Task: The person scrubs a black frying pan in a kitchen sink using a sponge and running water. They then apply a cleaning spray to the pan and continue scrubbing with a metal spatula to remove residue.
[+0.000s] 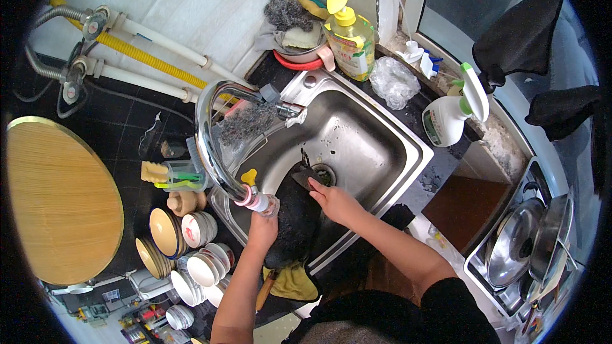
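Note:
A black, rough-crusted pan lies tilted over the near left part of the steel sink. At its left rim is my left hand, its fingers hidden behind the tap's nozzle. My right hand is closed on a dark flat piece like a scraper blade, held against the pan's far edge beside the drain. Dark scraps lie in the basin. A wooden handle sticks out below the pan by a yellow cloth; I cannot tell what it belongs to.
The curved chrome tap arches over the sink's left side. Stacked bowls and a round wooden board stand left. A yellow-capped soap bottle and a white spray bottle stand behind. Pan lids lie at right.

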Demonstrator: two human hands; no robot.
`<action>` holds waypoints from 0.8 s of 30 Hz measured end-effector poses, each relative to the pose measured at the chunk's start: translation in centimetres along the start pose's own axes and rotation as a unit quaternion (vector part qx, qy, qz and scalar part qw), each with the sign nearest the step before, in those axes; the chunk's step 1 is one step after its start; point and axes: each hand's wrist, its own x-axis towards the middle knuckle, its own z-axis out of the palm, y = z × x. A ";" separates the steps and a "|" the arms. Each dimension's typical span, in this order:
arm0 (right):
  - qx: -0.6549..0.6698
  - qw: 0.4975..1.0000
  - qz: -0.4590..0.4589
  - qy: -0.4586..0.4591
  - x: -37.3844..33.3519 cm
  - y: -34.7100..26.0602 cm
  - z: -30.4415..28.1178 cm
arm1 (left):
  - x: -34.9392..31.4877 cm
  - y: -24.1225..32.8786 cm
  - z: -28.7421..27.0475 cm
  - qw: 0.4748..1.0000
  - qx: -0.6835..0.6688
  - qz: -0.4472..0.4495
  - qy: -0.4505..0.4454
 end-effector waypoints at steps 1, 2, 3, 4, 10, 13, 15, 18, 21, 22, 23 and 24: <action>-0.004 1.000 0.011 -0.001 0.2 0.0 -0.1 | 0.0 0.0 -0.1 1.000 -0.002 0.000 -0.006; -0.008 1.000 0.022 -0.002 0.4 0.0 0.0 | 0.0 0.1 -0.1 1.000 0.007 0.011 -0.002; -0.012 0.999 0.033 -0.003 0.5 0.0 0.0 | -0.1 0.2 0.0 1.000 0.017 0.023 0.001; -0.027 0.999 0.018 -0.011 0.2 -0.1 -0.1 | -0.2 0.1 0.1 0.999 0.026 0.033 0.005; -0.077 0.995 -0.062 -0.017 -2.2 -2.0 -1.7 | 0.0 0.6 0.1 0.998 0.043 -0.033 -0.014; -0.052 0.997 -0.052 -0.003 -1.1 -1.3 -0.7 | 0.3 0.5 -0.3 0.998 0.048 -0.026 -0.009; -0.050 0.998 -0.041 0.013 -1.8 -1.8 0.3 | 0.2 0.5 -0.3 0.999 0.051 0.003 -0.003; -0.061 0.998 -0.018 0.028 -2.6 -2.9 0.4 | 0.3 0.5 -0.2 0.998 0.054 0.019 0.005; -0.070 0.996 0.009 0.046 -2.9 -2.8 0.8 | 0.0 0.7 0.4 0.998 0.061 -0.005 -0.001; -0.068 0.996 0.016 0.054 -2.7 -2.8 1.1 | 0.1 0.7 0.5 0.998 0.069 -0.006 -0.001; -0.051 0.997 0.023 0.054 -2.6 -3.0 1.5 | 0.2 0.6 0.5 0.997 0.076 -0.008 0.000; -0.034 0.997 0.030 0.055 -2.4 -3.2 1.8 | 0.2 0.4 0.6 0.997 0.075 -0.007 0.009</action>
